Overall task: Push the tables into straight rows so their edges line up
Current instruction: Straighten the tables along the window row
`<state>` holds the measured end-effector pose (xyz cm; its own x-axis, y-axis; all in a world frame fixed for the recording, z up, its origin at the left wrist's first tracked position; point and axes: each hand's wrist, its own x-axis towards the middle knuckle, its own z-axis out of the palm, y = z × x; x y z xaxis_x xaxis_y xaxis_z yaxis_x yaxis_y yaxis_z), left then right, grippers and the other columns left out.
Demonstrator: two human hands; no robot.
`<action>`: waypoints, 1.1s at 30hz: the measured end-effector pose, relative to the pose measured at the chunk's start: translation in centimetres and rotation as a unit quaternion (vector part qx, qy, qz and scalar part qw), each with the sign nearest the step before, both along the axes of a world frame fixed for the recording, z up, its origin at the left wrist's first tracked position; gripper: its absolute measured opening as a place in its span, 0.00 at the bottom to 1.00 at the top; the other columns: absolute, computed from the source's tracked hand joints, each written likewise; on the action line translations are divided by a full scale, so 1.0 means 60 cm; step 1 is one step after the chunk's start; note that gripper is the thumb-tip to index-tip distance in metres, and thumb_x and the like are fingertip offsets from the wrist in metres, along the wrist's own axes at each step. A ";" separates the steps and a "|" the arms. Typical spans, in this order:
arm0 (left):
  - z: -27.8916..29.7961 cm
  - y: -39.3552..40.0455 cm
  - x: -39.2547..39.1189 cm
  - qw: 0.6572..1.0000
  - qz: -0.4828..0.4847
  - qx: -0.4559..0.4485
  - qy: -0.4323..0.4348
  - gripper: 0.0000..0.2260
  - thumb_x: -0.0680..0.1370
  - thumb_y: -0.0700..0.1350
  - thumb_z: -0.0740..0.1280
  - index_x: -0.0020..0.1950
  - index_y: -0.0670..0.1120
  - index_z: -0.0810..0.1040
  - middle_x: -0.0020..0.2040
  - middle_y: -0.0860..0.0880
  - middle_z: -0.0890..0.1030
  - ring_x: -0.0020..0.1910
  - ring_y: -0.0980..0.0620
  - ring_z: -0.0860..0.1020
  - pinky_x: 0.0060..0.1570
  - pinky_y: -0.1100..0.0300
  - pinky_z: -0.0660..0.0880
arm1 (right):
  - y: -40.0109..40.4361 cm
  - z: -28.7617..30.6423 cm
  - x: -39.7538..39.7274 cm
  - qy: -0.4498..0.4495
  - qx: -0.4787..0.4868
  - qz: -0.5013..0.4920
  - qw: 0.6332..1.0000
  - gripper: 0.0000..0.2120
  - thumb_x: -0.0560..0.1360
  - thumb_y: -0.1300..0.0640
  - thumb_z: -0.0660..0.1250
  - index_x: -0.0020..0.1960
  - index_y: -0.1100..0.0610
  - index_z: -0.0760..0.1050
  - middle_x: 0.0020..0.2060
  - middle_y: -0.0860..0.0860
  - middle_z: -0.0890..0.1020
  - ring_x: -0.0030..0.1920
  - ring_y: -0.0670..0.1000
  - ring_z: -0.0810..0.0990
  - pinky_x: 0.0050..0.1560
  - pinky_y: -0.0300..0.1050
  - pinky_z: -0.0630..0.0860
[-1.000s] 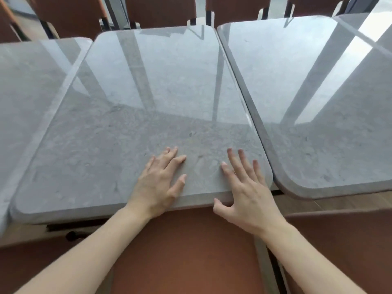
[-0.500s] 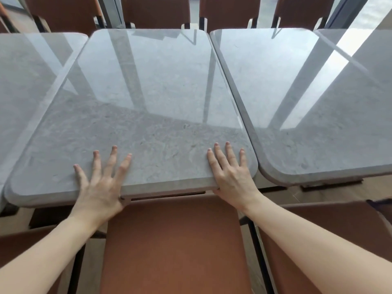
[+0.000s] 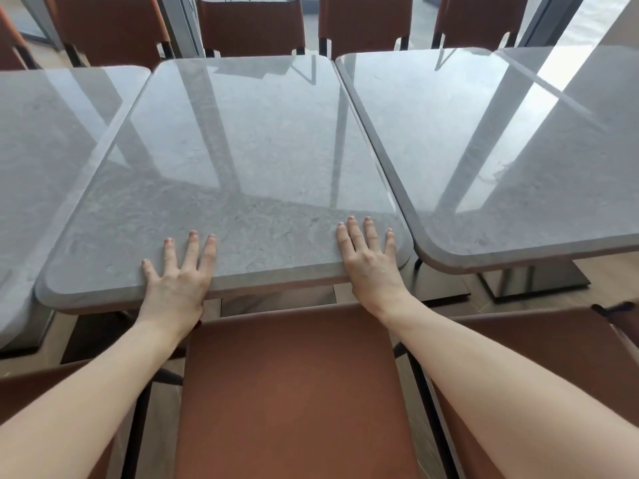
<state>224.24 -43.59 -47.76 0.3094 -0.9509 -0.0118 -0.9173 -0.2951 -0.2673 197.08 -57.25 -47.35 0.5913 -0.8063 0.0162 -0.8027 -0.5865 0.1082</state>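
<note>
Glossy grey stone tabletops run side by side, rust-brown chairs on both sides. Left table [image 3: 41,150] is cut off by the frame. Left hand [image 3: 178,281] lies flat, fingers spread, on the middle table [image 3: 242,150] at its near edge; right hand [image 3: 371,261] likewise by the near right corner. Right table [image 3: 501,150] sits just beside, its near edge sticking out closer. Thumbs hidden under the edge.

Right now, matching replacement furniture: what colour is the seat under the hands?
Reddish-brown, plain with no pattern, on the seat; the head view shows it.
</note>
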 end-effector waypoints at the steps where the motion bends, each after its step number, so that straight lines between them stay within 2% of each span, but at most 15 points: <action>1: 0.001 0.000 -0.002 1.000 0.007 0.003 0.002 0.47 0.70 0.30 0.70 0.83 0.44 0.49 0.81 0.39 0.57 0.75 0.26 0.61 0.64 0.24 0.66 | 0.001 0.002 0.002 0.004 0.000 -0.002 1.000 0.45 0.73 0.75 0.62 0.81 0.60 0.40 0.81 0.59 0.46 0.80 0.66 0.45 0.75 0.73 0.49; 6: 0.005 -0.003 -0.009 0.999 0.025 0.022 -0.005 0.44 0.75 0.34 0.68 0.83 0.44 0.44 0.83 0.43 0.50 0.78 0.29 0.56 0.68 0.28 0.65 | 0.004 0.005 0.008 0.023 -0.004 -0.006 1.000 0.41 0.77 0.72 0.61 0.81 0.61 0.42 0.81 0.60 0.49 0.80 0.68 0.48 0.72 0.77 0.54; 12: 0.005 -0.002 -0.016 0.998 0.039 0.027 -0.029 0.41 0.78 0.37 0.66 0.83 0.44 0.42 0.83 0.43 0.49 0.78 0.30 0.56 0.68 0.31 0.66 | 0.009 -0.002 0.006 0.000 -0.011 -0.014 1.000 0.40 0.76 0.75 0.59 0.81 0.61 0.43 0.81 0.59 0.50 0.80 0.67 0.48 0.73 0.76 0.53; 17: -0.005 0.008 -0.018 0.998 0.051 0.019 -0.027 0.44 0.75 0.34 0.70 0.83 0.44 0.45 0.83 0.42 0.52 0.77 0.29 0.57 0.67 0.29 0.67 | 0.018 -0.008 -0.001 -0.011 -0.017 -0.017 1.000 0.41 0.75 0.75 0.60 0.81 0.60 0.43 0.81 0.59 0.50 0.80 0.67 0.49 0.73 0.75 0.54; 21: -0.010 0.018 -0.021 0.998 0.046 0.017 -0.030 0.45 0.69 0.29 0.72 0.82 0.41 0.54 0.80 0.39 0.60 0.73 0.26 0.62 0.61 0.25 0.69 | 0.030 -0.005 -0.008 0.003 -0.007 -0.016 1.000 0.42 0.75 0.74 0.60 0.81 0.60 0.41 0.81 0.59 0.48 0.80 0.66 0.48 0.73 0.74 0.52; 24: -0.009 0.019 -0.022 0.998 0.055 0.021 -0.031 0.45 0.68 0.28 0.72 0.81 0.40 0.57 0.79 0.38 0.63 0.72 0.25 0.65 0.59 0.25 0.71 | 0.027 -0.006 -0.009 0.007 -0.018 -0.015 1.000 0.42 0.76 0.73 0.61 0.81 0.60 0.41 0.81 0.59 0.48 0.80 0.66 0.48 0.73 0.74 0.52; 28: 0.001 0.018 -0.028 0.998 0.055 0.017 -0.025 0.45 0.70 0.29 0.72 0.82 0.42 0.53 0.80 0.40 0.60 0.74 0.28 0.64 0.63 0.29 0.70 | 0.027 -0.007 -0.009 0.023 -0.014 -0.017 0.999 0.43 0.76 0.73 0.61 0.81 0.60 0.39 0.81 0.59 0.47 0.80 0.66 0.48 0.73 0.74 0.52; 33: 0.038 0.023 -0.057 0.995 0.080 0.040 0.043 0.44 0.78 0.37 0.67 0.83 0.46 0.39 0.83 0.45 0.45 0.80 0.34 0.51 0.74 0.38 0.61 | 0.030 0.016 -0.008 0.070 0.026 -0.025 0.997 0.44 0.77 0.69 0.63 0.81 0.60 0.37 0.81 0.59 0.45 0.80 0.66 0.47 0.74 0.73 0.55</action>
<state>220.83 -42.19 -45.49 0.4520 -0.8841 -0.1182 -0.8805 -0.4210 -0.2178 196.61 -55.43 -46.37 0.5444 -0.8320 -0.1065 -0.8099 -0.5545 0.1913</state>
